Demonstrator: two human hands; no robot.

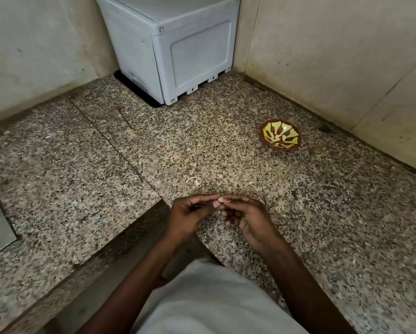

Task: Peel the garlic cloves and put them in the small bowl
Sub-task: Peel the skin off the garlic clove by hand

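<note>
Brown bowl (280,135) with green petal pattern; speckled granite counter (226,153)

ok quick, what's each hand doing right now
Left hand: fingers curled, pinching the garlic clove at its fingertips.
Right hand: thumb and forefinger pinching the same clove from the other side.
</note>
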